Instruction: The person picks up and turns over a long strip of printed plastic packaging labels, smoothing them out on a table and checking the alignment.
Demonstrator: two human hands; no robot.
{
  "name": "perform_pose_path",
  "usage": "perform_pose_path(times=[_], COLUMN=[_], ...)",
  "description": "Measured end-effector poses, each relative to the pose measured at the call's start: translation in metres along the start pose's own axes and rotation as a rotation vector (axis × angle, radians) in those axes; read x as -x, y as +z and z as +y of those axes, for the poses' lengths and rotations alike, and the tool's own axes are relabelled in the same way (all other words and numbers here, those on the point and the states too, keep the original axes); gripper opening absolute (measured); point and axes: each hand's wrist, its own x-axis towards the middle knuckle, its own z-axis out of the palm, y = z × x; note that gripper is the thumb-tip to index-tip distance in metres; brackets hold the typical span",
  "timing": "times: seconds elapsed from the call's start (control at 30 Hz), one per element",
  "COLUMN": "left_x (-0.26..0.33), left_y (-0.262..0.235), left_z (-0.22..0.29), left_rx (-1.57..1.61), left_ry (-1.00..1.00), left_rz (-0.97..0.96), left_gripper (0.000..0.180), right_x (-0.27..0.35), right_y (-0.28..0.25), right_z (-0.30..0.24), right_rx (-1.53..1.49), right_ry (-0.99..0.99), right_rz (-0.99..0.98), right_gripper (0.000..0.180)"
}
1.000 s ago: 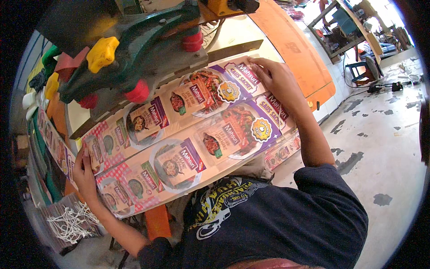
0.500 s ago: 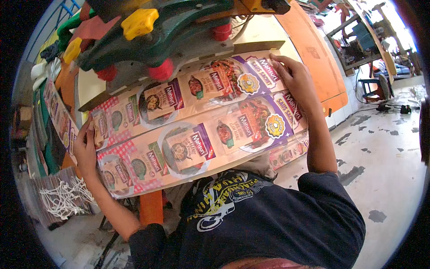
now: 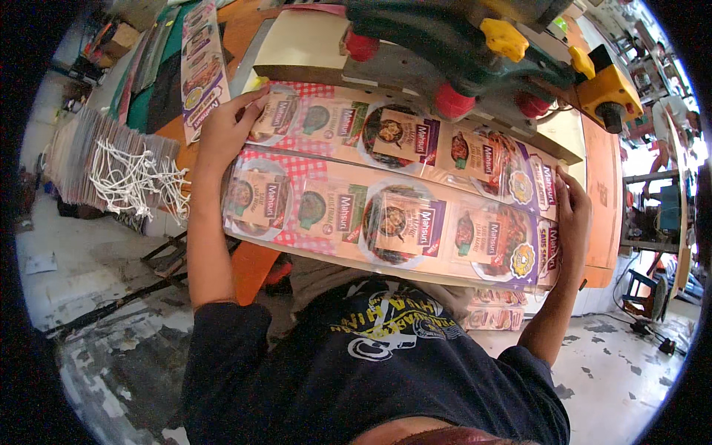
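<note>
A wide, glossy printed sheet in peach, purple and red check (image 3: 397,185) (two matching rows of pictures) lies between the person's hands, its far edge beside a long, straight, dark bar (image 3: 311,74) in front of a dark green metal machine with yellow star-shaped knobs (image 3: 426,37). The left hand (image 3: 231,126) has its fingers bent together at the far left corner, and the right hand (image 3: 575,206) curls over the right end, though whether either one pinches I cannot tell. Left of the left forearm sits a stack of clear-edged strips (image 3: 78,159) with loose white cords (image 3: 141,178)

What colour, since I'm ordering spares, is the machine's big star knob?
The big star knob is yellow; head view.
</note>
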Motion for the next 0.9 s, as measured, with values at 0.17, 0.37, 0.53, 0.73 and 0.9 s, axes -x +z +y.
perform_pose_path(times=[0.17, 0.37, 0.53, 0.73, 0.9], left_x=[0.0, -0.002, -0.005, -0.006, -0.004], left_y=[-0.001, 0.0, -0.004, -0.002, -0.003], left_z=[0.004, -0.004, -0.001, 0.002, -0.002], left_rx=[-0.014, -0.069, -0.091, -0.025, -0.013], left_ry=[0.006, 0.079, 0.029, -0.034, -0.054], left_rz=[-0.01, 0.043, 0.002, -0.042, -0.038], left_gripper=[0.034, 0.034, 0.035, 0.037, 0.037], right_x=[0.0, -0.003, -0.007, -0.003, 0.0], right_y=[0.0, 0.001, 0.0, -0.002, -0.001], right_z=[0.004, 0.011, 0.016, 0.009, 0.006], right_rx=[0.0, -0.019, 0.022, 0.013, 0.015], right_ry=[-0.042, -0.05, -0.06, -0.017, -0.095], right_rz=[0.012, -0.003, -0.016, -0.042, -0.029], right_gripper=[0.035, 0.041, 0.039, 0.037, 0.036])
